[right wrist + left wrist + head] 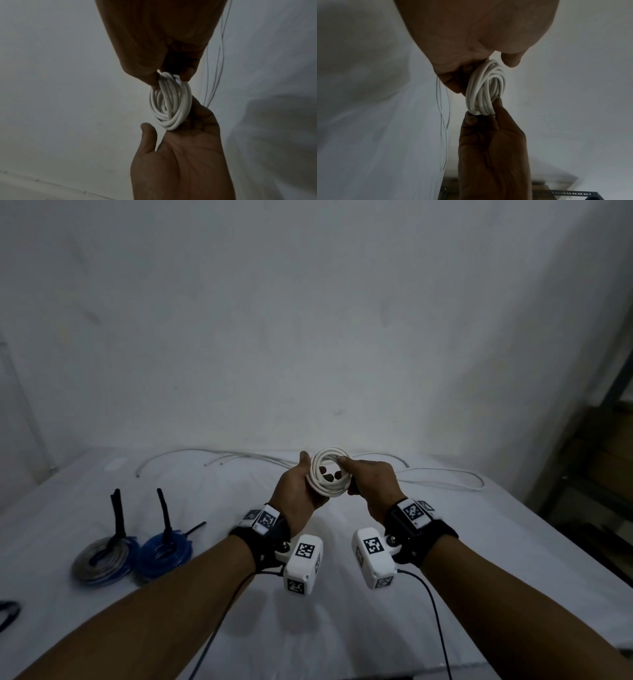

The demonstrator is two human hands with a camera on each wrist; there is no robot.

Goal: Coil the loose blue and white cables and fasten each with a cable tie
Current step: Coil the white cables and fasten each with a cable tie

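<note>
A white cable coil is held up over the table between both hands. My left hand grips its left side, thumb on the outside and fingertips poking through the middle. My right hand pinches its right rim. The left wrist view shows the coil edge-on below my left hand, with the other hand reaching in from below. In the right wrist view my right hand pinches the top of the coil. I see no tie on this coil.
Two coiled cables lie at the left on the white table: a grey-and-blue coil and a blue coil, each with a black tie sticking up. Loose white cables trail along the back edge. A black object lies at the far left.
</note>
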